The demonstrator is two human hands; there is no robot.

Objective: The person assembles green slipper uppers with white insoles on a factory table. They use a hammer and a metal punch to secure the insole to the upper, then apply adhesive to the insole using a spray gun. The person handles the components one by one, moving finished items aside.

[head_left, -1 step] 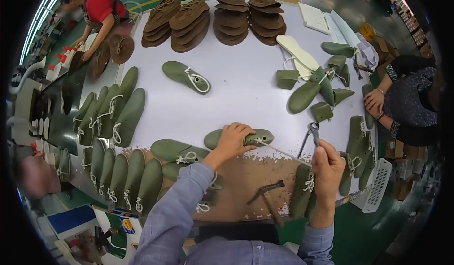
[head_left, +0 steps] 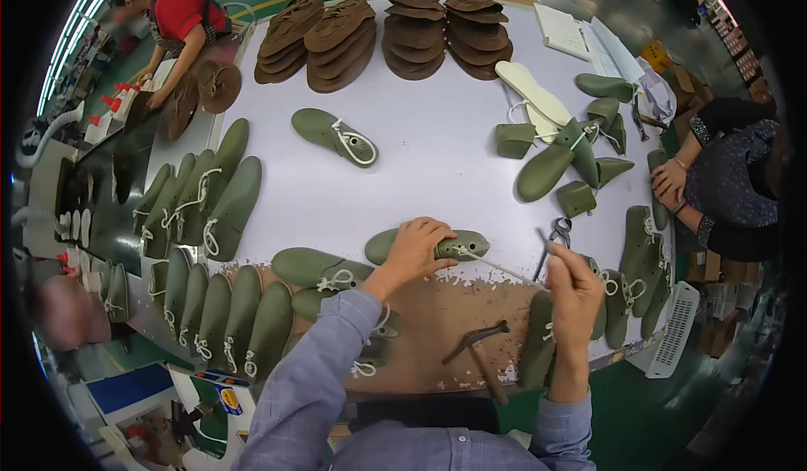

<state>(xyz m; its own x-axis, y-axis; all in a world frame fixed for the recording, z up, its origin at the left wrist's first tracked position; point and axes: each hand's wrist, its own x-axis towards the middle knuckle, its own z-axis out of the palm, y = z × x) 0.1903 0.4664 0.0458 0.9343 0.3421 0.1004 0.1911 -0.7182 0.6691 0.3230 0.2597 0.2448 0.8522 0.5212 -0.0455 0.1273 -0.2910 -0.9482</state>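
Note:
My left hand (head_left: 414,251) presses a green shoe last (head_left: 471,240) against the tabletop, its fingers over the middle and thumb at the side. A white cord (head_left: 496,265) comes out of a hole in this last and runs tight to my right hand (head_left: 576,282), whose fingers pinch it. A thin grey tip juts above those fingers; I cannot tell what it is. Just beyond the right hand lie metal pincers (head_left: 561,233). Below, a hammer (head_left: 477,338) rests on the brown board (head_left: 420,328). Another last (head_left: 319,268) with a cord loop lies left of my left hand.
More corded lasts (head_left: 244,303) stand at the left, others (head_left: 639,252) at the right. A single last (head_left: 324,135) lies mid-table. Brown leather uppers (head_left: 340,42) are stacked at the back. One co-worker's hands (head_left: 670,181) rest at the right edge; another person (head_left: 181,21) works at back left.
My right hand has shifted slightly left and turned, and the thin grey tip now shows above its fingers. My left hand stays on the last.

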